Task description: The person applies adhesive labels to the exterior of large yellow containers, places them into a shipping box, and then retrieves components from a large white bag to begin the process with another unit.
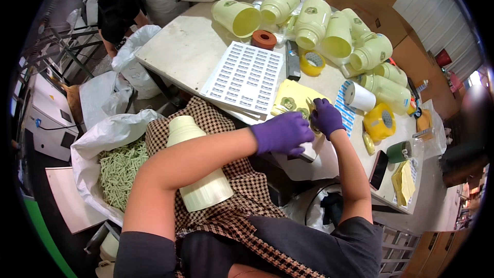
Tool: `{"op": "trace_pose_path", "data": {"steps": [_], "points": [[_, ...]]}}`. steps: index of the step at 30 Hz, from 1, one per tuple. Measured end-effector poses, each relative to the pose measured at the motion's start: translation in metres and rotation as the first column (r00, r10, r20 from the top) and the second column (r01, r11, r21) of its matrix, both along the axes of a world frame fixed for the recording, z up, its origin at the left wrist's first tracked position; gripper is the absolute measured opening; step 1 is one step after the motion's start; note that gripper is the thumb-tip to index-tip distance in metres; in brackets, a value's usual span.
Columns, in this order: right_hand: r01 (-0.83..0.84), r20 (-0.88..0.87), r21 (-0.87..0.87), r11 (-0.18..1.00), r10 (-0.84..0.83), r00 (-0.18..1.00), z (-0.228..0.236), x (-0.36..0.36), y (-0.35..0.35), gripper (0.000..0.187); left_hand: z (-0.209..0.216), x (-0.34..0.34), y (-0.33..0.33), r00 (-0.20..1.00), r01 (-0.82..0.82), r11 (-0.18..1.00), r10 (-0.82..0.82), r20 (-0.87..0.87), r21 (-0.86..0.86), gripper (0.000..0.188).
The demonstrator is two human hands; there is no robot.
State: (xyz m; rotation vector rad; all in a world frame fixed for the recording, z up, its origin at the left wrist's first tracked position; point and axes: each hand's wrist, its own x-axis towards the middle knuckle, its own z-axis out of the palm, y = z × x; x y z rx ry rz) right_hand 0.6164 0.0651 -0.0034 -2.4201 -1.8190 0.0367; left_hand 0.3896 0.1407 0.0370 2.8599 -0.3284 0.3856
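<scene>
At the bench's near edge, two gloved hands meet over yellow sheets

Along the front of the bench (172,46), the yellow sheets (301,92) lie with dark green flower marks showing, just beside a stack of white label pages (243,78). The right hand (328,117), in a purple glove, bends over their lower right side with its fingers curled down; whether that grip is clamped on a sheet, I cannot tell. Just to its left and nearer the body, the left hand (284,134), gloved the same way, has its fingers loosely bent and partly spread, and its palm side is hidden, so I cannot tell whether that grip holds anything.

Under the left forearm, a pale cream bottle (206,188) lies tilted across the lap on a checked apron (247,195). To the left of the lap stands a white sack (85,149) holding pale green sticks (123,170).

Beyond the label pages sit a red-brown roll (263,46), a dark bar (293,61) and a yellow tape roll (314,72). Pale green jugs (314,18) crowd the far side, some upright, others on their sides. Right of the right hand are a blue-striped sheet (346,113), a white cup (360,97) and a larger yellow tape roll (375,124), with a phone (378,169) nearer the front edge.
</scene>
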Motion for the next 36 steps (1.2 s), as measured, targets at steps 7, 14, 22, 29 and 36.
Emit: {"op": "trace_pose_path", "data": {"steps": [7, 14, 22, 29, 36], "points": [[-0.003, -0.106, 0.43, 0.903, 0.054, 0.993, 0.036, 0.026, -0.076, 0.045, -0.056, 0.055, 0.009, 0.899, -0.378, 0.924, 0.382, -0.214, 0.061, 0.074], [0.074, -0.153, 0.396, 0.915, -0.014, 0.988, -0.007, 0.003, -0.084, 0.029, -0.062, 0.054, -0.007, 0.855, -0.469, 0.875, 0.484, -0.187, 0.119, 0.084], [-0.023, 0.055, 0.313, 0.949, 0.006, 0.998, -0.014, 0.01, -0.046, 0.025, -0.069, 0.051, 0.001, 0.881, -0.428, 0.898, 0.44, -0.174, 0.101, 0.085], [-0.024, -0.216, 0.174, 0.984, 0.062, 0.974, 0.003, 0.053, -0.028, 0.027, -0.062, 0.054, -0.005, 0.872, -0.425, 0.901, 0.434, -0.226, 0.091, 0.086], [0.447, -0.624, 0.734, 0.51, 0.249, 0.741, 0.071, 0.007, -0.02, 0.037, -0.01, -0.003, 0.055, 0.919, -0.341, 0.9, 0.38, 0.106, -0.271, 0.045]]}}
